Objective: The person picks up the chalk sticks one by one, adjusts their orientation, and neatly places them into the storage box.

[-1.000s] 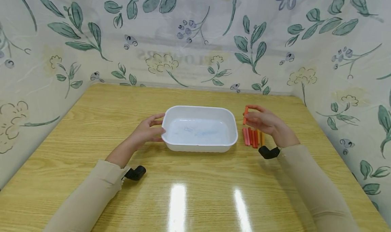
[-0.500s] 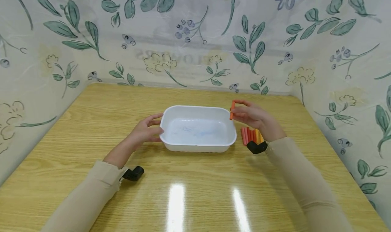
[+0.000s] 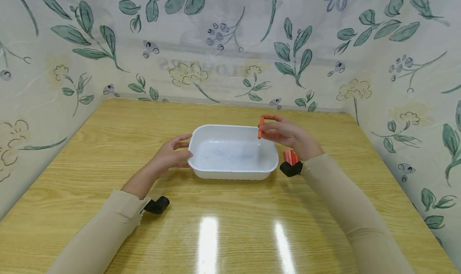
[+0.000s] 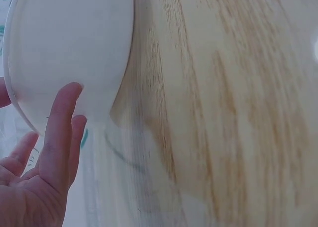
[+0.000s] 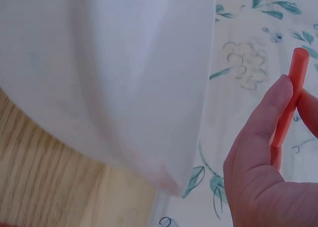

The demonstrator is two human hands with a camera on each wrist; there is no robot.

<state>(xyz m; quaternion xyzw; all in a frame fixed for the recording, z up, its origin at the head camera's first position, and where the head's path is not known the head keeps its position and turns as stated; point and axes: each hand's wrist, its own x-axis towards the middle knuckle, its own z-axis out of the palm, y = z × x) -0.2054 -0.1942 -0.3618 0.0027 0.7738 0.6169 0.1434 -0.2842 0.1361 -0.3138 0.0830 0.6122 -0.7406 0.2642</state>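
A white plastic tray [image 3: 233, 175] stands on the wooden table, with faint bluish marks on its floor. My left hand [image 3: 173, 153] holds its left end, thumb over the rim and fingers along the outside wall, as the left wrist view shows. Above the tray's back right part, my right hand [image 3: 286, 133] pinches a plain orange, crayon-like stick [image 3: 261, 127] upright between thumb and fingers. Close up in the right wrist view, the stick [image 5: 293, 95] is smooth, unwrapped and flat-ended. Just right of the tray lie pink and red sticks [image 3: 289, 157], partly hidden by the right wrist.
Flower-print sheets [image 3: 230, 65] close off the back and both sides of the table [image 3: 158, 242]. Black wrist mounts [image 3: 157, 205] stick out from both tan sleeves.
My right hand has carried the orange stick leftward from above the row of sticks to over the tray. The left hand keeps its hold on the tray.
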